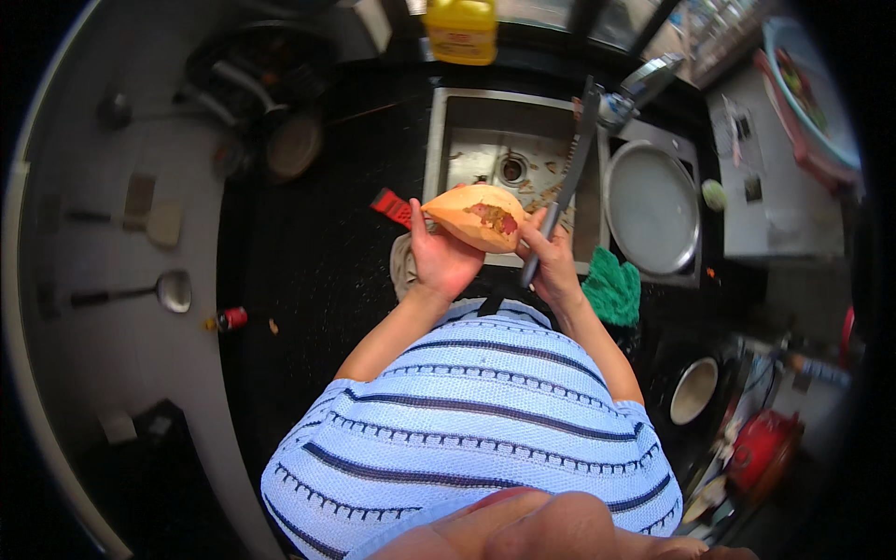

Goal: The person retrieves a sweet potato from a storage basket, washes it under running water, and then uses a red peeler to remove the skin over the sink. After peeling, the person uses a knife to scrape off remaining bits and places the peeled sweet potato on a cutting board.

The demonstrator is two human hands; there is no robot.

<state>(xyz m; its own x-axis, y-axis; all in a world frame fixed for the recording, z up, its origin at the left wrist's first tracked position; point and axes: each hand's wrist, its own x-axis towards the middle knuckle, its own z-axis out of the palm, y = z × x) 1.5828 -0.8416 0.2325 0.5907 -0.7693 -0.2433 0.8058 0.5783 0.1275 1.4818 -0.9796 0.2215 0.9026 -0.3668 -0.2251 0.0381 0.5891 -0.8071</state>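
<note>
My left hand [446, 259] holds a mostly peeled sweet potato [462, 210] from below, over the near edge of a steel sink [483, 140]. A patch of reddish skin and brown, rough flesh shows near its right end. My right hand [553, 259] grips the grey handle of a knife [577, 157] with a serrated stretch along one edge, its blade pointing away from me, and its fingers touch the right end of the sweet potato. Peelings lie in the sink around the drain.
Right of the sink stand a large round metal lid or pan [653, 206] and a green cloth [611, 287]. A yellow jug [461, 31] is behind the sink. A red packet [390, 207] and a pale cloth [404, 266] lie left. A faucet [616, 108] rises at back right.
</note>
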